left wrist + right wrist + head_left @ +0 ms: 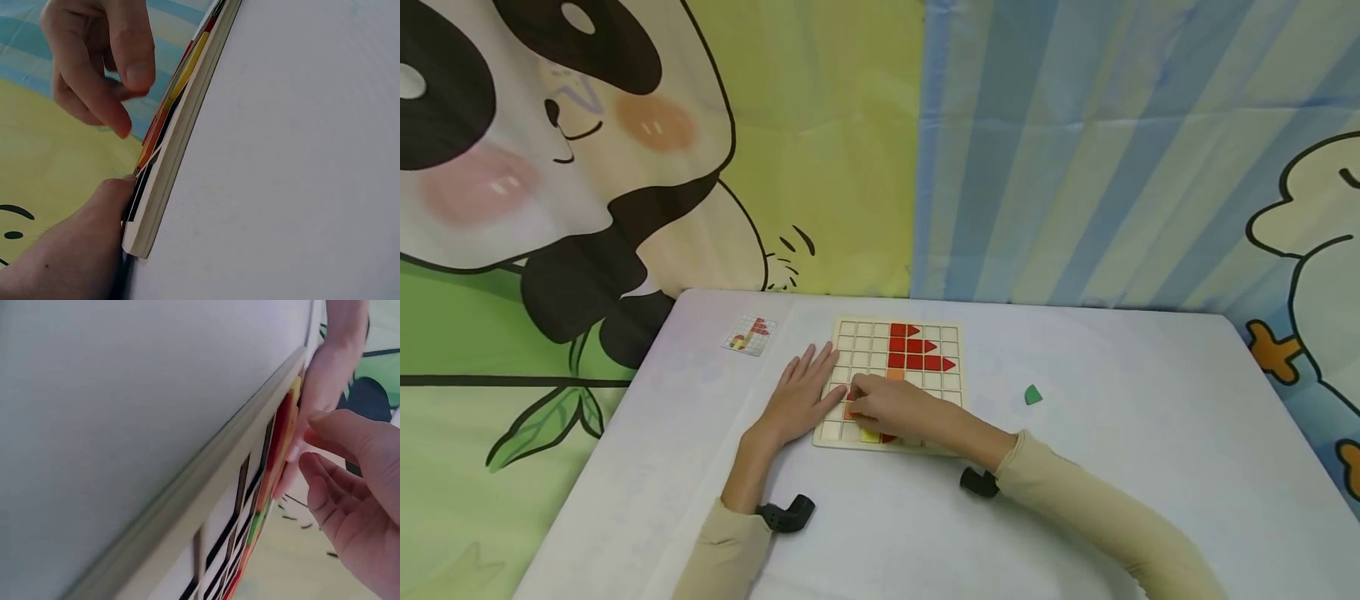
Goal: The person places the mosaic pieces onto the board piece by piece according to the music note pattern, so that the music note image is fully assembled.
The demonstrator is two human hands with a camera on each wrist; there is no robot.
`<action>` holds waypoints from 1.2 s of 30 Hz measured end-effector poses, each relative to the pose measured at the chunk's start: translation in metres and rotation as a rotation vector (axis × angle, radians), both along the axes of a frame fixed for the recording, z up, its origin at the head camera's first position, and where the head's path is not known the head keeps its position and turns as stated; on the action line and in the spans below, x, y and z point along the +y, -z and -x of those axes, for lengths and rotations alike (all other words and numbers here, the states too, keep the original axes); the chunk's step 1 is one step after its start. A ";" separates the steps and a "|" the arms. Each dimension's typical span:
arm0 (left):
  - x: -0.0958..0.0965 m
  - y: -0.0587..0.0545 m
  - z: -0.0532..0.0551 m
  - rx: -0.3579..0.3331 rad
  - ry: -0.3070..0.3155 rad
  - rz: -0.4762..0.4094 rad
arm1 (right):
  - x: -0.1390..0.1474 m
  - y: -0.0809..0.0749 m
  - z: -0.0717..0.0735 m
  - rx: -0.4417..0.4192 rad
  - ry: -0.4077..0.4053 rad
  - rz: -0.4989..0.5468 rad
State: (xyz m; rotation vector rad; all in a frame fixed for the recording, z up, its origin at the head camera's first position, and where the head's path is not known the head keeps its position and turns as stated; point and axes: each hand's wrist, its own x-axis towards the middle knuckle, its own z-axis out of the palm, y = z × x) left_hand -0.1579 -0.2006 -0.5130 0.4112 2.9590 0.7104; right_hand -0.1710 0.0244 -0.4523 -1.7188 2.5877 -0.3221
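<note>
A wooden grid board (pixel 951 383) lies on the table, with red pieces (pixel 906 362) in rows at its upper right. Below them sits an orange piece (pixel 895 374), and a yellow piece (pixel 869 436) is near the front edge. My left hand (pixel 801 396) rests flat along the board's left edge, its thumb at the rim. Over the lower left squares is my right hand (pixel 895 406), fingertips close to a red piece (pixel 852 393). In the left wrist view, the right hand's loosely bent thumb and fingers show a gap with no piece visible between them. The right forearm hides part of the board.
A small pattern card (pixel 750 335) with a coloured grid picture lies left of the board. To the right lies a green rounded piece (pixel 1033 394). The white table (pixel 1112 433) meets a printed cloth backdrop (pixel 1060 150) at its far edge.
</note>
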 end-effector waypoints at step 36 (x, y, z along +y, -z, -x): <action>0.001 -0.001 0.000 0.000 -0.013 0.006 | 0.227 0.010 -0.026 -0.018 0.459 0.398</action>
